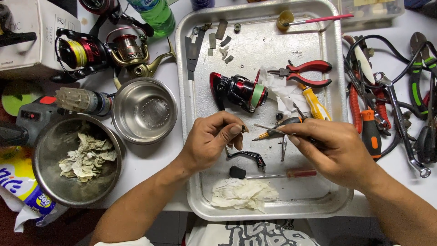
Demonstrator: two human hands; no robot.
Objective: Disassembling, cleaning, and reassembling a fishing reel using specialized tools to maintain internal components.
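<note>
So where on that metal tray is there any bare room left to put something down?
Mostly the tray's upper middle, between the metal strips and red pliers. Another patch lies right of the crumpled tissue. Around the reel body and both hands it is crowded.

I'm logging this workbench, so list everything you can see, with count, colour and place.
tray: one, silver metal, centre
fishing reel body: one, red and black, on the tray
pliers: one, red handles, tray upper right
yellow-handled screwdriver: one, tray right
red-handled screwdriver: one, tray lower part
black handle arm: one, tray, below the left hand
crumpled tissue: one wad, white, tray front
fishing reels: at least two, red-black and gold, upper left
steel bowls: two, left of tray; the larger holds soiled paper
green bottle: one, top
hand tools: a pile, orange, red and green handles, right
left hand: pinching a small part
right hand: holding a thin tool
</note>
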